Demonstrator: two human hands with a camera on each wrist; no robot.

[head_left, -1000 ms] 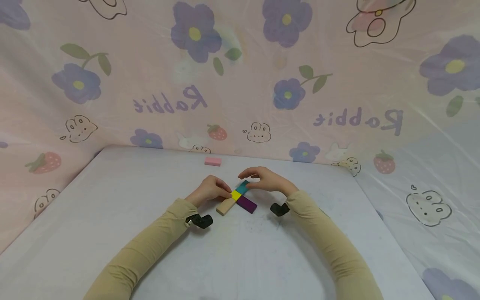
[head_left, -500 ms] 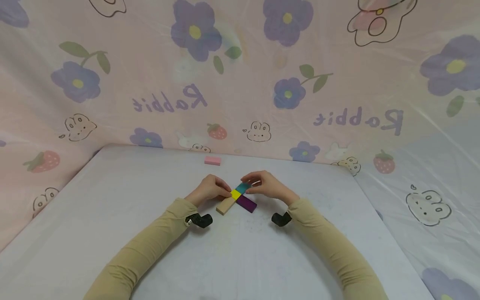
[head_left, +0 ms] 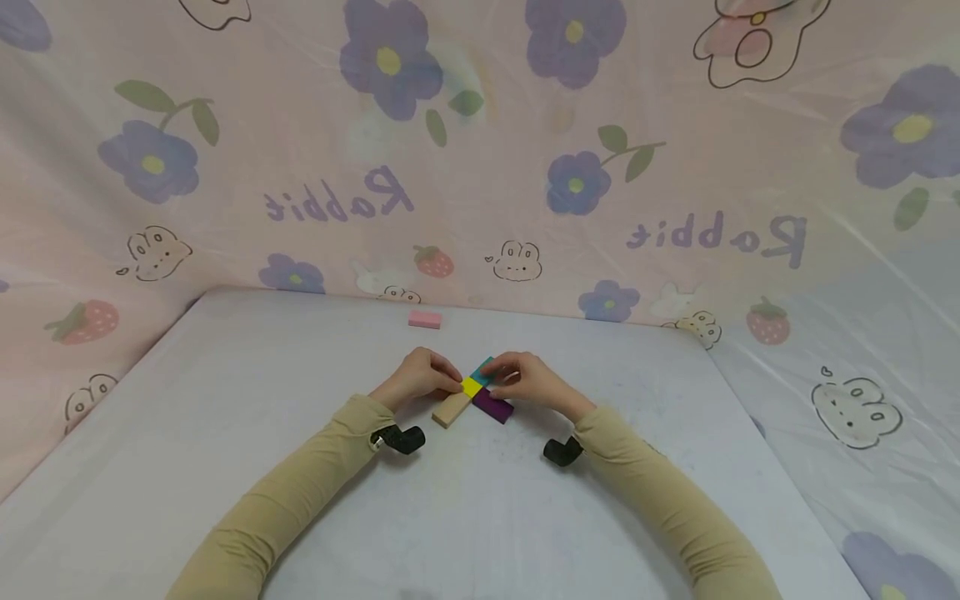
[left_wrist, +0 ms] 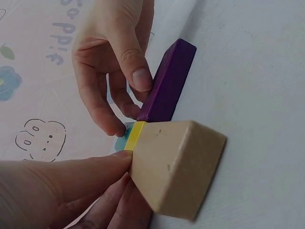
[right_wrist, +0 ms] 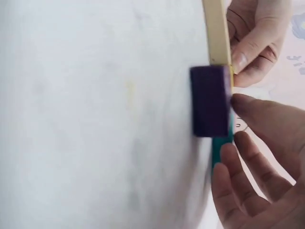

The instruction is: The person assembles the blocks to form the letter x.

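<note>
A small yellow block [head_left: 472, 387] forms the hub of a flat cross of blocks on the white table. My left hand [head_left: 420, 375] pinches it from the left, the thumb tip at its edge in the left wrist view. A bare-wood block [head_left: 452, 410] extends toward the near left, a purple block [head_left: 493, 406] toward the near right, and a teal block [head_left: 487, 364] toward the far right. My right hand [head_left: 528, 379] bends loosely over the right side. Its thumb touches the purple block [right_wrist: 210, 101], while its fingertips reach the teal block [right_wrist: 221, 149], partly hidden.
A pink block [head_left: 425, 320] lies alone near the table's back edge. Behind the white tabletop [head_left: 360, 517] hangs a printed curtain [head_left: 480, 142] with flowers and rabbits. A black wrist camera [head_left: 405, 440] sits under the left wrist, another [head_left: 562, 452] under the right.
My right hand has come in toward the left and nearer, from around the teal block to the corner between teal and purple. The left hand has stayed at the yellow block.
</note>
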